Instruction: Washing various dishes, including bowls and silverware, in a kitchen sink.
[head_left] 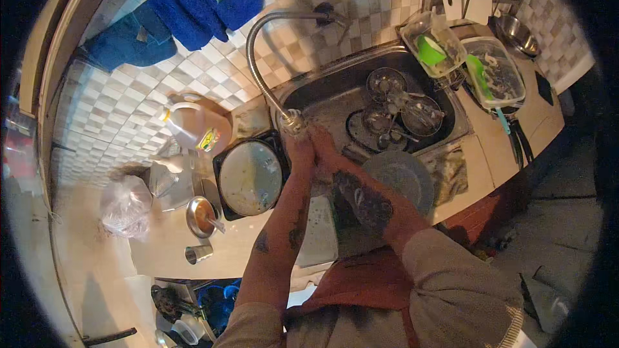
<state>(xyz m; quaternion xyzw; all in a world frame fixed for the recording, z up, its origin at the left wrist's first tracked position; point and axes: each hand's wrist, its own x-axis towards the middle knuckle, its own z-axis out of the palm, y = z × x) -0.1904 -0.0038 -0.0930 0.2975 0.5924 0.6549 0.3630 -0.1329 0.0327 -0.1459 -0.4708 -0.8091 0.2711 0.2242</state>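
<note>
Both my hands meet at the left end of the dark sink basin (pixel 319 99), right by the spout of a flexible metal faucet (pixel 263 72). My left hand (pixel 299 147) is directly below the faucet head (pixel 293 123). Beside it, and close against it, lies my right hand (pixel 323 139). The fingers are blurred and partly hidden, so whether they hold anything does not show. In the basin, several soiled bowls and pans, among them a round bowl (pixel 420 115), sit with spoons (pixel 384 140). A grey round lid or plate (pixel 399 176) lies under my right forearm.
Left of the sink are a round pan or griddle (pixel 251 178), a large plastic jug (pixel 198 128), a steel bowl (pixel 200 217) with orange food, a metal cup (pixel 198 254) and a plastic bag (pixel 125 205). Plastic containers (pixel 498 72) stand at the right. Blue towels (pixel 186 14) hang above.
</note>
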